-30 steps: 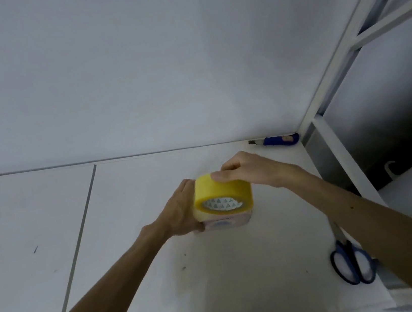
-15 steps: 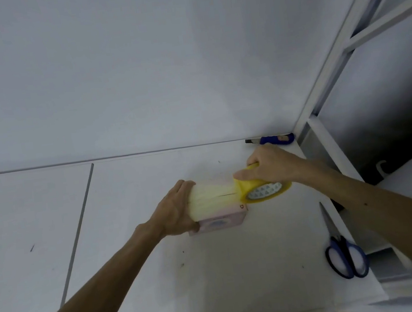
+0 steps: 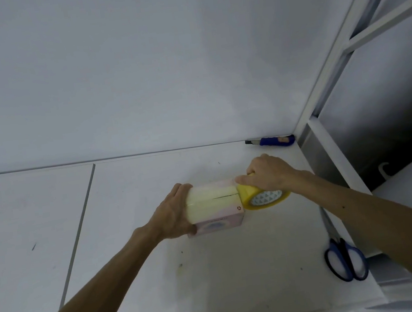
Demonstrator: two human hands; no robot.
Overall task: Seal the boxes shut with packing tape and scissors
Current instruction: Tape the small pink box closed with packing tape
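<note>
- Head view: left hand [image 3: 173, 213] grips the box's [image 3: 216, 219] left end, mid-table; right hand [image 3: 268, 173] curls over the tape roll [image 3: 263, 196] at the box's right edge, with a strip across the top.
- Taping step, seemingly; the cut comes next and calls for the scissors [image 3: 345, 260] lying near right.

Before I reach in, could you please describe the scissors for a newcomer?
On the white table, follow the right edge, beside the shelf frame, to the near corner. The scissors lie there. Unlike the blue-handled cutter at the back wall, they have two blue loop handles.
</note>
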